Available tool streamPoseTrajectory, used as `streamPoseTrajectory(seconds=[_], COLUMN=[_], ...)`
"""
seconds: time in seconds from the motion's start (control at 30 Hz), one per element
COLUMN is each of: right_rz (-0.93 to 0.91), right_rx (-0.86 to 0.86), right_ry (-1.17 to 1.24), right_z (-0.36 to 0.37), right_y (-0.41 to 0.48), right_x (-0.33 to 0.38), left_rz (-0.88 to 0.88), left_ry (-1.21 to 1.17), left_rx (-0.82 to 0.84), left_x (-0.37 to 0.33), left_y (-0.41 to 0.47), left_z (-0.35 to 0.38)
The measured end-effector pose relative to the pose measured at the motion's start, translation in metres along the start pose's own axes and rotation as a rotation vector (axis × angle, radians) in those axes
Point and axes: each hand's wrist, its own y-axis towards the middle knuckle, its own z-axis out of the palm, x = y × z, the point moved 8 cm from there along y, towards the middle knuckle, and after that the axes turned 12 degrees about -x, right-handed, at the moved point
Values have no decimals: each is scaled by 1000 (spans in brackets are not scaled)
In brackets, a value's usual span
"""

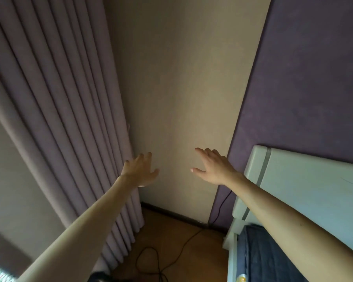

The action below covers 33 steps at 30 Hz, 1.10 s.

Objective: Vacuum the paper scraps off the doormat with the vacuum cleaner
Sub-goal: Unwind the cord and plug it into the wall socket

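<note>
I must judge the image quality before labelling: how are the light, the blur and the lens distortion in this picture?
Head view: dim, soft indoor light without glare; the pleated mauve curtain and the pale blue-white headboard lean and fan outward, a wide-angle effect; the bottom left corner is smeared; both bare hands, left hand and right hand, and the thin black cable on the wooden floor look fairly sharp.

wall (177, 88): beige, purple panel (306, 78) right
curtain (55, 94): mauve, pleated
floor (171, 241): wood, black cable (183, 244)
headboard (306, 180): white
</note>
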Motion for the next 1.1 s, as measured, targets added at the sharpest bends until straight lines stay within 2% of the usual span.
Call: streamPoseTrajectory(seconds=[0.2,0.57,1.1], right_rz=[-79,-92,-39], right_rx=[-44,5,33], right_ry=[39,99,98], right_z=[-8,-10,1], right_y=[-49,-101,-143], right_x=[11,43,150], left_rz=[6,-69,-44], left_ry=[23,64,20], left_rx=[-65,-88,-136], left_x=[-11,14,111], left_y=[-58,-140,-227], left_z=[-13,-35,-54])
